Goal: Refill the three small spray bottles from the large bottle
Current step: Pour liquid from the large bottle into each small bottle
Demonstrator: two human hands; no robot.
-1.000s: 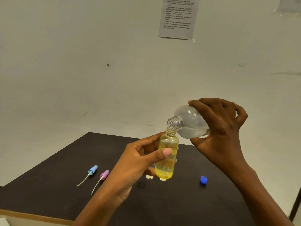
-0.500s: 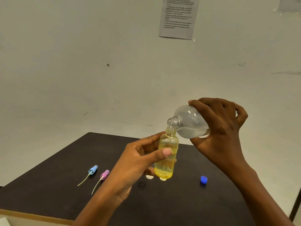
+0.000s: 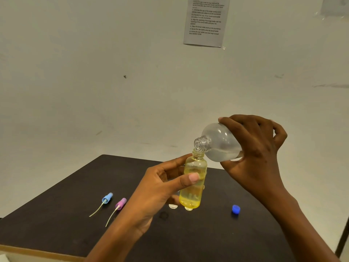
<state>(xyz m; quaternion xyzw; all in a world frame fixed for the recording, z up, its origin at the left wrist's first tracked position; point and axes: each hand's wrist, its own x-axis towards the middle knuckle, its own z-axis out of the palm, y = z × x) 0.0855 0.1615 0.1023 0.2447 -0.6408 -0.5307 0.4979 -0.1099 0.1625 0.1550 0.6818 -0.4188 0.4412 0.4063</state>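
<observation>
well, left fingers [image 3: 190,179] pinch yellow bottle [image 3: 192,197], right fingers [image 3: 238,126] grip large bottle [image 3: 220,141], rim over rim.

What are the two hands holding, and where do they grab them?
The left hand grips the small yellow bottle round its middle. The right hand holds the large clear bottle round its body, tilted over the small one's neck.

A printed sheet [image 3: 205,21] hangs on the pale wall [image 3: 75,72] behind a dark table [image 3: 56,224] edged in light wood.
</observation>
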